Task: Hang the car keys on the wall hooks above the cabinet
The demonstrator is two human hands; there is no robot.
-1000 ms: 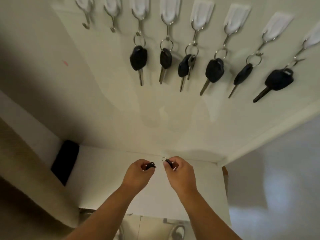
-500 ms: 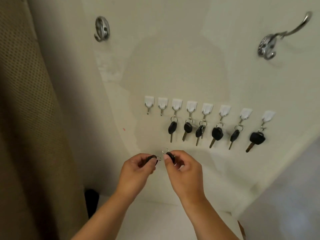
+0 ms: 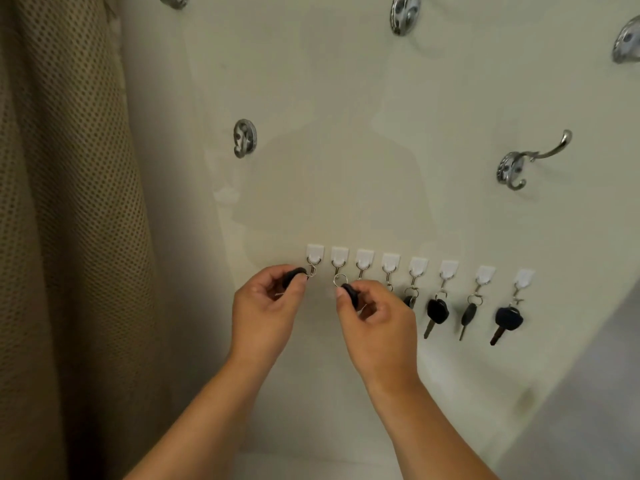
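Two black-headed car keys with silver split rings are raised to the row of white adhesive hooks (image 3: 417,266). The left hand (image 3: 266,306) pinches one key (image 3: 294,274), head toward the first hook (image 3: 314,260). The right hand (image 3: 377,323) grips the other key (image 3: 349,293), ring (image 3: 340,279) up at the second hook (image 3: 338,263); both blades are hidden.

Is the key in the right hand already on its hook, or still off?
Cannot tell for sure. The right hand holds the key, whose ring overlaps the second hook's tip.
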